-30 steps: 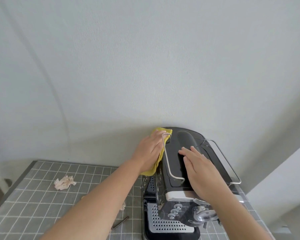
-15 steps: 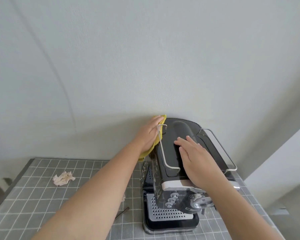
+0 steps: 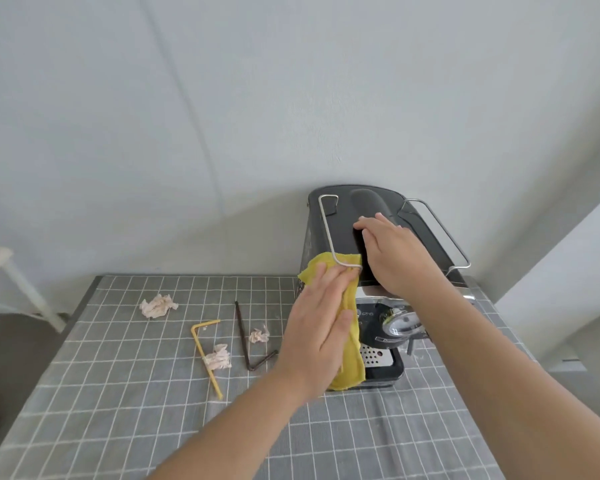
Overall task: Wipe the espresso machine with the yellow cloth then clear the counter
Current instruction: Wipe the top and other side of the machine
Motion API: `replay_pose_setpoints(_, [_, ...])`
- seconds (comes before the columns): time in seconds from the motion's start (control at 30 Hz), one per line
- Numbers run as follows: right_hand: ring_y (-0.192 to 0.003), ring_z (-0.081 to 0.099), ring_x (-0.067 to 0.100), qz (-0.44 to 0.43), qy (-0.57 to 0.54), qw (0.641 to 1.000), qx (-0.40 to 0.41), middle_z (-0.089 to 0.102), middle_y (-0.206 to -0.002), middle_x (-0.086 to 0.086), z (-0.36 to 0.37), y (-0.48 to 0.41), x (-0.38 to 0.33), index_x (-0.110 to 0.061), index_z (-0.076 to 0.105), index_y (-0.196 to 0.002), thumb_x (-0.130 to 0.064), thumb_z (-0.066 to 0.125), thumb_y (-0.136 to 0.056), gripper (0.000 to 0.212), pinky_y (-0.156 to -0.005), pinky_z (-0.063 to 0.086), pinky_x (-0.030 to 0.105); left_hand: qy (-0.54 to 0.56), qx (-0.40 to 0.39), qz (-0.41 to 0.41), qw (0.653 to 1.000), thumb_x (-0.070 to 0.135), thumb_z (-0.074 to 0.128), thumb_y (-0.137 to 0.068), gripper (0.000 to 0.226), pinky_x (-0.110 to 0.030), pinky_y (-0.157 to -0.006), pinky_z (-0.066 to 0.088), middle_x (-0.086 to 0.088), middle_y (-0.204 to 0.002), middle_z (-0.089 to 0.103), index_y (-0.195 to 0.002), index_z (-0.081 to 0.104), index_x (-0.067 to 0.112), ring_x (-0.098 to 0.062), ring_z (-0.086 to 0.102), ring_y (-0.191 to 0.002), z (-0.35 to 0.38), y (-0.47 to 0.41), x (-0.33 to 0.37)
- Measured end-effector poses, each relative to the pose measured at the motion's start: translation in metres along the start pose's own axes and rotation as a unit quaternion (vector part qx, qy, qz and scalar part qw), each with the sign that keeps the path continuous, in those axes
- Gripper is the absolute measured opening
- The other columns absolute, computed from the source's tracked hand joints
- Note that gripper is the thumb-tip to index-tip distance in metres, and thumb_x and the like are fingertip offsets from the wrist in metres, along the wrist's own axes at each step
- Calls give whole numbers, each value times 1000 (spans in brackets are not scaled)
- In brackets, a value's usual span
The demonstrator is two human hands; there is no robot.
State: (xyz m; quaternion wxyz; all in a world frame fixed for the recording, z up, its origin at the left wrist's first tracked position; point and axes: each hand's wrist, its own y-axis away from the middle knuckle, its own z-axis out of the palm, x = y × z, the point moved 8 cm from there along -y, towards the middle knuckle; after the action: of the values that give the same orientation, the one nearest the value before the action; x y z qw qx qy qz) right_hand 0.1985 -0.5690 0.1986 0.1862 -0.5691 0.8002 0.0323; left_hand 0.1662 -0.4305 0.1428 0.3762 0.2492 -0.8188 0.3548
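A black and chrome espresso machine (image 3: pixel 340 216) stands at the back right of the counter against the wall. My left hand (image 3: pixel 317 323) presses the yellow cloth (image 3: pixel 350 358) flat against the machine's left front side, fingers extended. The cloth hangs down to the drip tray. My right hand (image 3: pixel 392 258) rests palm down on the machine's top, between its two wire rails, and holds nothing.
On the grey checked tablecloth (image 3: pixel 118 393) left of the machine lie three crumpled tissues (image 3: pixel 158 305), (image 3: pixel 219 358), (image 3: pixel 259 335), a bent yellow straw (image 3: pixel 203 355) and a bent brown straw (image 3: pixel 243 337). A white stand (image 3: pixel 11 278) is at the far left, beyond the counter edge.
My left hand has slid the cloth from the machine's back left corner forward and down to its front left side. The view has tilted down, showing more of the counter.
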Motion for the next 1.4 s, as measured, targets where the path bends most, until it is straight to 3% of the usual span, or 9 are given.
replay_pose_setpoints(0.17, [-131,39,32,11,-5,1000,-7,48,-140,5,-3,4,-3,-20,50,-127,-24,24,-99,39,-104,34,43,33,-12,-38,999,37,20,-102,43,-32,-120,8,35,-148,18,-142,34,38,13,9,-140,-13,-41,-32])
replay_pose_setpoints(0.33, [-128,43,26,10,-7,1000,-24,53,-136,5,-13,3,-8,-20,54,-125,-20,29,-98,37,-101,35,36,128,7,-123,984,36,31,-103,41,-29,-118,19,13,-152,26,-142,37,27,-2,22,-140,-7,-92,-58])
replay_pose_setpoints(0.47, [-108,55,20,22,-36,999,-14,64,-119,-2,-25,-9,-16,-25,59,-123,-26,36,-97,35,-85,37,26,180,7,-117,977,38,27,-103,50,-10,-115,-2,29,-154,3,-151,10,34,14,-5,-141,13,-37,-27])
replay_pose_setpoints(0.53, [-115,52,16,10,-83,995,-46,59,-127,-6,-15,-12,-26,-29,54,-129,-31,35,-98,37,-92,35,25,217,38,-98,971,35,17,-104,49,-16,-116,-5,35,-153,-9,-148,-3,41,17,-11,-139,21,-2,-10])
replay_pose_setpoints(0.6, [-140,28,13,-15,-99,992,-79,36,-149,-9,0,-10,-38,-28,46,-136,-32,33,-99,40,-114,19,31,263,90,-84,957,37,15,-104,45,-22,-118,-3,36,-153,-8,-143,-4,49,16,-9,-140,25,5,-11])
replay_pose_setpoints(0.7, [-146,3,12,-38,5,997,-62,16,-156,-12,11,-6,-41,-26,30,-144,-33,22,-100,46,-116,-9,43,323,80,-121,935,58,20,-97,45,-30,-120,3,31,-156,1,-139,4,61,8,0,-144,27,-39,-45])
replay_pose_setpoints(0.8, [-146,0,10,-54,76,995,-38,15,-157,-14,15,-3,-41,-27,21,-148,-34,13,-99,50,-113,-17,40,349,50,-199,914,94,31,-65,86,-44,-119,20,17,-157,22,-142,20,57,-10,22,-146,33,-93,-111])
replay_pose_setpoints(1.13, [-144,1,3,-58,31,996,-53,17,-155,-16,15,-1,-40,-28,21,-147,-29,17,-100,47,-117,-14,35,337,102,-124,927,40,14,-103,44,-25,-121,-2,37,-153,-5,-141,-6,50,18,-6,-139,37,-12,-41])
replay_pose_setpoints(1.4, [-144,6,2,-57,14,997,-50,20,-154,-16,16,0,-42,-28,24,-146,-33,17,-99,48,-117,-12,31,377,70,-204,901,73,18,-86,72,-42,-123,6,23,-159,-1,-149,1,44,3,-1,-145,20,-107,-108])
